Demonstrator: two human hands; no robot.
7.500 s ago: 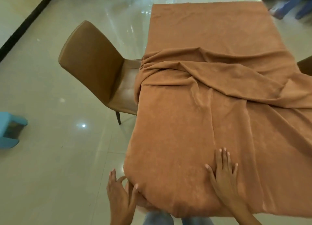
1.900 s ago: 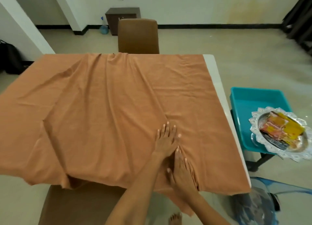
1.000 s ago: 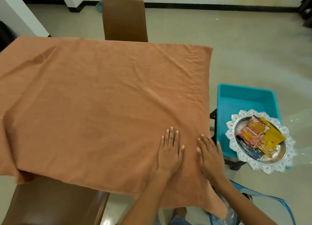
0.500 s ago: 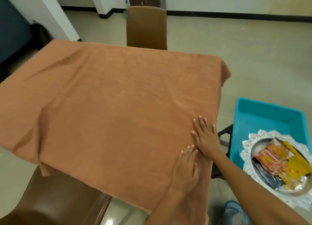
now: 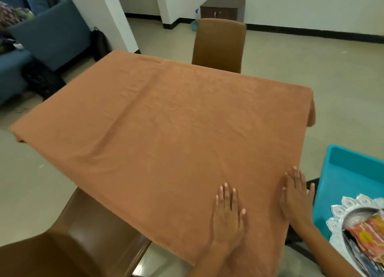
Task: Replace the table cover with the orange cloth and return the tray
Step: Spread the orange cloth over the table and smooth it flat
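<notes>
Head view: orange cloth (image 5: 166,131), creased a second ago, now lies smooth over the counter; left hand (image 5: 228,216) and right hand (image 5: 296,197) press flat, grip wide, holding nothing; tray (image 5: 340,210) awaits return.

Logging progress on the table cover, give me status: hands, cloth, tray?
Left hand and right hand flat on orange cloth, near corner. Cloth spread over table. Tray not yet returned, on blue bin to the right.

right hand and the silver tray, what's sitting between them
In the head view, the teal bin's rim and bare floor lie between the right hand, flat on the orange cloth, and the silver tray.
</notes>
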